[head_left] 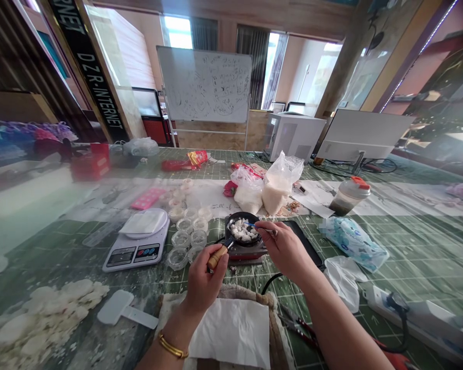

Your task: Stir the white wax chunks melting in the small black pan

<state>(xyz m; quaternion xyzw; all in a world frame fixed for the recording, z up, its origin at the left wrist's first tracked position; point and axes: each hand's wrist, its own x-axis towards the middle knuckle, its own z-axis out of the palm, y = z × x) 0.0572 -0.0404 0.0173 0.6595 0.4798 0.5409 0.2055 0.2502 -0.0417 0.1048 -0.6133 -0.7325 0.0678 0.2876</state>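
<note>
A white paper towel (233, 329) lies nearest, spread over a brown cloth at the table's near edge, between the two forearms. Above it the left hand (203, 280) is closed around the wooden handle (217, 257) of a small black pan (242, 229), which sits on a little red burner (247, 251) and holds white chunks (243, 231). The right hand (283, 246) pinches a thin stirring stick (260, 227) between thumb and fingertips, its tip resting among the chunks. Just left of the pan stands a cluster of small clear cups (185, 236), close enough to crowd the handle side, and beyond them a white kitchen scale (139, 239). Behind the pan, two plastic bags of white granules (264, 190) stand near its far rim. To the right, a black tray edge shows under the right wrist, then a blue wipes pack (355, 241) and a crumpled white bag (343, 280). A white scraper (125, 310) and pale flakes (42, 313) lie at the near left, with bare green mat between them and the scale.
</note>
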